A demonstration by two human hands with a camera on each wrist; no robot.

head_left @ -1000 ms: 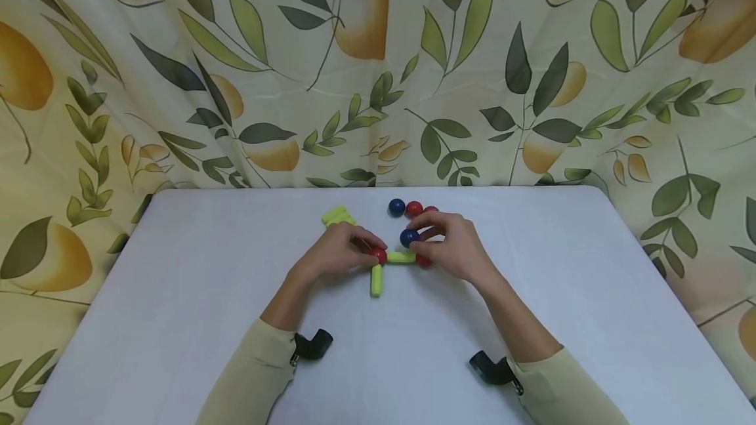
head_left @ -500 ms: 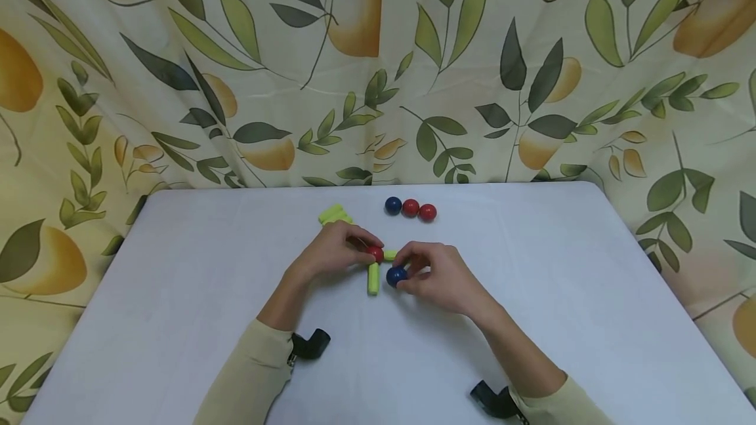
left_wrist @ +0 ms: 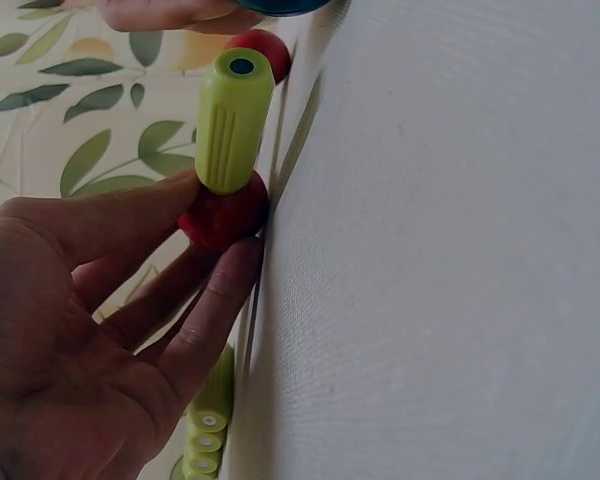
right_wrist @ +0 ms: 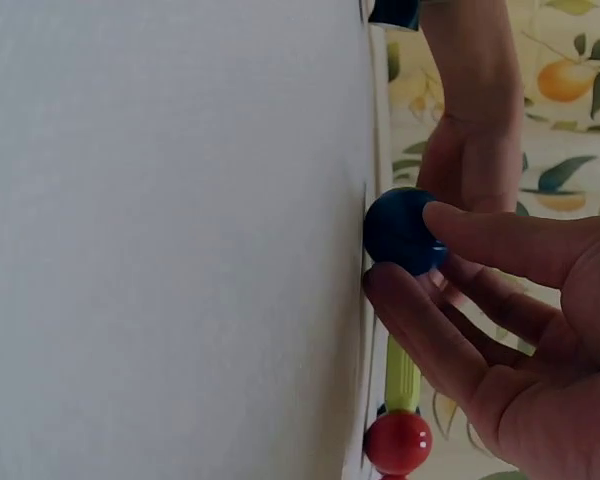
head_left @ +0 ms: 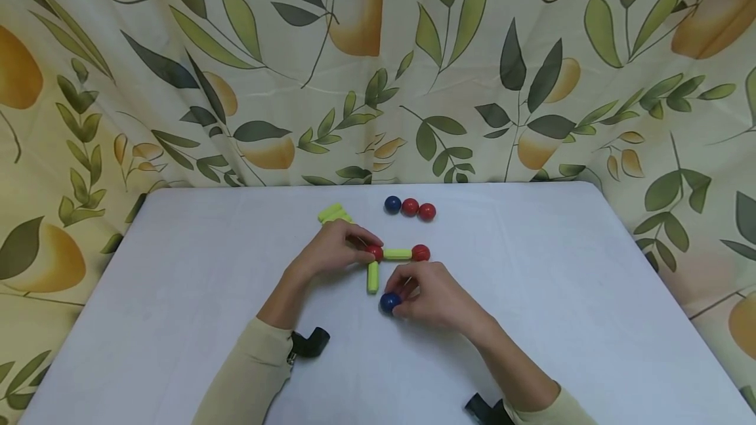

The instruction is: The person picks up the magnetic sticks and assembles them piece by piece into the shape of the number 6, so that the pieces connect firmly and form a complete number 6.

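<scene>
Probable joining: my left hand (head_left: 335,248) pinches a red ball (left_wrist: 220,220), my right hand (head_left: 434,295) a blue ball (head_left: 388,303) likely needing alignment with the nearer lime rod (head_left: 373,279).

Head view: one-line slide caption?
Left hand holds the red ball where two green sticks meet; right hand pinches a blue ball near one stick's free end.

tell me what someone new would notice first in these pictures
Likely first, the big patterned cloth of leaves and fruit behind the white table. Then a blue ball pinched by the right hand, near the free end of a green stick. That stick's other end meets a red ball held by the left hand.
</scene>
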